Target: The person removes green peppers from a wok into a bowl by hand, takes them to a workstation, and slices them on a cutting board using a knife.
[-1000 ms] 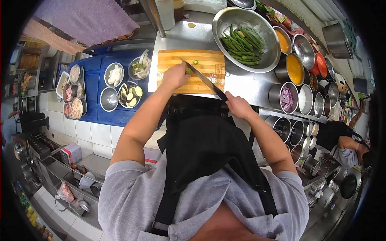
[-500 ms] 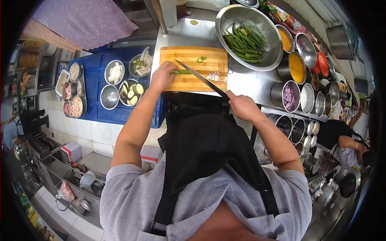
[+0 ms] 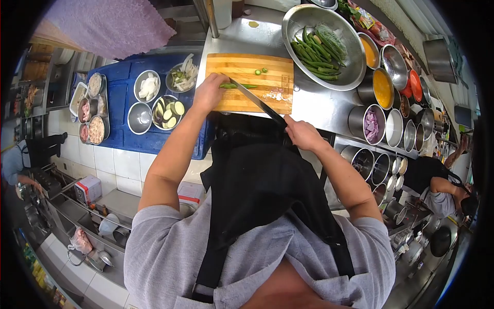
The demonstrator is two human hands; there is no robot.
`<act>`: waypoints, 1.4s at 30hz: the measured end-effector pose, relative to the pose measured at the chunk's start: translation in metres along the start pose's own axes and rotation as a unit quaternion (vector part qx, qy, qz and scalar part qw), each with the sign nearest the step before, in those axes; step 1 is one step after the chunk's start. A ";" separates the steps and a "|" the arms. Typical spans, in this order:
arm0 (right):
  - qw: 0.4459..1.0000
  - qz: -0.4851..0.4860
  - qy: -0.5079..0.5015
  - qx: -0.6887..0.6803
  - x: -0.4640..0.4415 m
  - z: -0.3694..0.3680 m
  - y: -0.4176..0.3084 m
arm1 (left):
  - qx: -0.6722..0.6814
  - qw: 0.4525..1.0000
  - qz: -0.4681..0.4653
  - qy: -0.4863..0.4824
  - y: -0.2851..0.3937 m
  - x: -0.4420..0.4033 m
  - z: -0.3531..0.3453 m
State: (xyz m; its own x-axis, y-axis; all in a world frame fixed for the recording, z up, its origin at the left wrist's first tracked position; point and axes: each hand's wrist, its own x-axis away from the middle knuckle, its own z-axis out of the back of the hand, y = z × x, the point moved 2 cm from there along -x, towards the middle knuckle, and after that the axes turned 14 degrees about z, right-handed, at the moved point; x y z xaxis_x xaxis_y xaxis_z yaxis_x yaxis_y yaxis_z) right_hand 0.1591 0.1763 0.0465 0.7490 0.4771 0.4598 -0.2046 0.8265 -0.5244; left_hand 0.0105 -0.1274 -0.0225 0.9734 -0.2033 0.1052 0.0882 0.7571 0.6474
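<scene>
Working rightward from the eggplant pieces [image 3: 179, 107] on the blue tabletop [image 3: 118, 113]: pinning the okra pod [image 3: 251, 86] by its left end with the left hand [image 3: 208, 91], fingers closed on that end, on the left half of the wooden cutting board [image 3: 226, 63]. Best to tuck those fingertips well back, being so near the blade's tip. Crossing the pod on a slant with the kitchen knife [image 3: 257, 101]; cannot tell whether touching or just above. For rounder slices, probably better to set the blade squarer and draw it through smoothly. Match the thickness of the two short green pieces [image 3: 258, 72] lying just beyond the pod. Gripping the knife's handle in the right hand [image 3: 304, 135], with fingers wrapped firmly round, just off the board's near edge. Keep the wrist steady there, well apart from the wide metal bowl [image 3: 353, 62] of whole okra [image 3: 316, 55] on the steel tabletop [image 3: 319, 104].
</scene>
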 end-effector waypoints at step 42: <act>0.851 -0.212 0.216 -0.430 0.065 -0.036 -0.019 | 0.520 0.563 0.520 0.377 -0.466 0.132 0.051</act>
State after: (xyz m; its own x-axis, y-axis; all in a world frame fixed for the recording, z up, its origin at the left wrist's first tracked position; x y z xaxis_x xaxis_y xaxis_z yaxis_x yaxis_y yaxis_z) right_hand 0.2348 0.1812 0.0605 0.8408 -0.1172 0.5286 0.5384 0.2841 -0.7934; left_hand 0.0873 -0.5386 -0.2717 0.2309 0.6328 0.7391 -0.4026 -0.6294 0.6647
